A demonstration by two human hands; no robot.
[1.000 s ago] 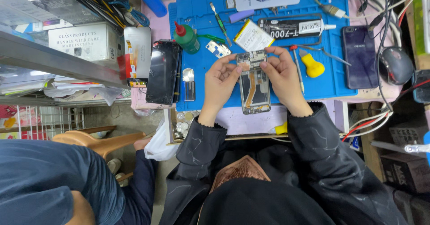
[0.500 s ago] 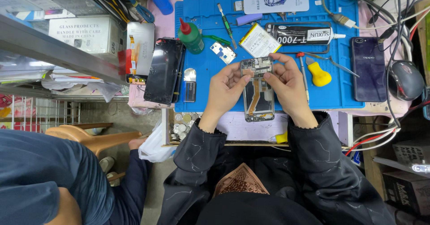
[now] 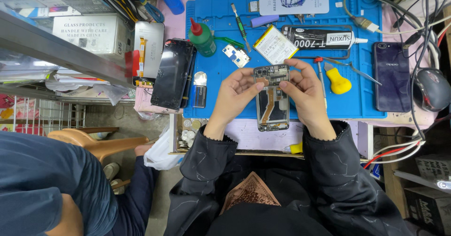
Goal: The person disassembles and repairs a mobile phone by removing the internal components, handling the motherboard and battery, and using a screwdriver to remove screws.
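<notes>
Both hands hold an opened phone frame (image 3: 272,97) over the blue mat (image 3: 216,90): left hand (image 3: 235,95) pinches its top-left corner, right hand (image 3: 305,92) fingertips press the top board; next likely needs fine, steady prying

Opened phone frame (image 3: 272,99), back cover off, held upright-lengthwise in my fingers over the blue repair mat (image 3: 221,71). Grey metal chassis, orange flex cable running down the middle, dark camera block at the top end. Bottom end points toward me, over the mat's near edge.
</notes>
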